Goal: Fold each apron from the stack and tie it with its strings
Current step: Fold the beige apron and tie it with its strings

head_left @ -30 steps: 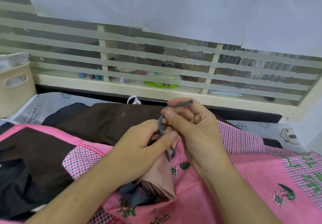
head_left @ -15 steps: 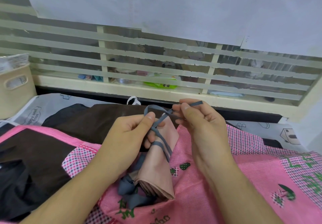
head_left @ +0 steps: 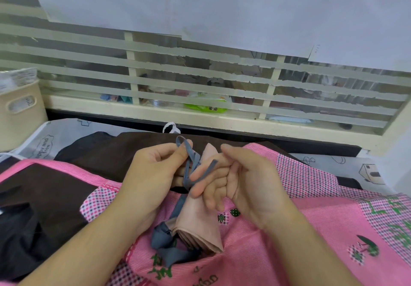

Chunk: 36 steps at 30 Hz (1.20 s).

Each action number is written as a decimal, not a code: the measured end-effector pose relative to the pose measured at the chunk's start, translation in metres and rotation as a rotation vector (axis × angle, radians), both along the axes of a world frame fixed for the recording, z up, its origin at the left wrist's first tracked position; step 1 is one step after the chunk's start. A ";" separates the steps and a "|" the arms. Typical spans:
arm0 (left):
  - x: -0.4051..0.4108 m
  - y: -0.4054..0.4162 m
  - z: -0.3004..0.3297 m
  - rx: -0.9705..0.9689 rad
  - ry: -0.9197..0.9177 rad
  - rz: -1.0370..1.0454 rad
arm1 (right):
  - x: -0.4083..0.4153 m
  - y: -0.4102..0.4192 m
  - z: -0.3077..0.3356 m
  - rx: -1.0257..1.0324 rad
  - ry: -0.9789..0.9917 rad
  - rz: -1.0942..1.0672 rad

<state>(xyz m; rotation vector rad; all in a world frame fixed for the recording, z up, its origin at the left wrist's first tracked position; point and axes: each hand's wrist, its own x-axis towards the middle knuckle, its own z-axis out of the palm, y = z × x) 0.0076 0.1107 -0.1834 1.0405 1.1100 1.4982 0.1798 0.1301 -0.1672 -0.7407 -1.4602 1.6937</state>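
A folded beige-pink apron [head_left: 198, 228] stands tilted between my hands, its grey strings [head_left: 193, 161] wound around its upper part. My left hand [head_left: 153, 174] pinches a loop of the grey string between thumb and forefinger at the top. My right hand [head_left: 240, 179] is palm-up beside the bundle, and the string's other end crosses its forefinger, held there under the thumb. Loose grey string [head_left: 166, 245] bunches at the bundle's lower end. Under it lies a spread pink patterned apron [head_left: 311, 223].
A brown apron [head_left: 106, 152] and dark cloth [head_left: 26, 236] lie at left and behind. A beige basket [head_left: 20, 112] stands at far left. A striped window partition [head_left: 200, 85] closes off the back. Printed wrapping [head_left: 347, 167] lies at right.
My left hand has raised the string loop higher. My right hand has turned palm-up and dropped lower, with the string end now across its forefinger.
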 end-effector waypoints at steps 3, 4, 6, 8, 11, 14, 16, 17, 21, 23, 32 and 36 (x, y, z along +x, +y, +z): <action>0.000 -0.001 0.002 0.002 -0.007 -0.029 | -0.003 -0.003 0.000 0.045 -0.137 -0.035; 0.000 -0.001 0.002 0.003 -0.005 -0.040 | -0.004 -0.004 0.000 0.083 -0.172 -0.059; 0.000 -0.002 0.003 0.002 -0.014 -0.062 | -0.006 -0.004 0.000 0.136 -0.228 -0.124; 0.000 -0.002 0.004 0.001 -0.020 -0.068 | -0.008 -0.001 -0.004 0.203 -0.284 -0.211; -0.001 -0.002 0.004 0.002 0.005 -0.060 | -0.008 0.004 -0.008 0.305 -0.335 -0.285; -0.001 -0.002 0.002 0.007 0.020 -0.060 | -0.005 0.004 -0.005 0.240 -0.187 -0.256; -0.001 -0.001 0.002 0.006 0.026 -0.056 | -0.001 0.002 -0.002 0.267 -0.113 -0.256; -0.001 -0.001 0.002 0.006 0.029 -0.057 | 0.000 -0.001 0.000 0.299 -0.095 -0.253; 0.000 -0.003 0.003 0.007 0.040 -0.074 | -0.004 -0.004 0.000 0.375 -0.112 -0.252; 0.000 -0.003 0.004 -0.007 0.026 -0.074 | -0.006 -0.003 -0.002 0.383 -0.162 -0.276; -0.003 0.002 0.005 -0.110 -0.062 -0.066 | -0.007 -0.002 -0.005 0.318 -0.225 -0.302; -0.001 0.002 0.005 -0.085 -0.044 -0.058 | -0.005 -0.002 -0.003 0.252 -0.136 -0.295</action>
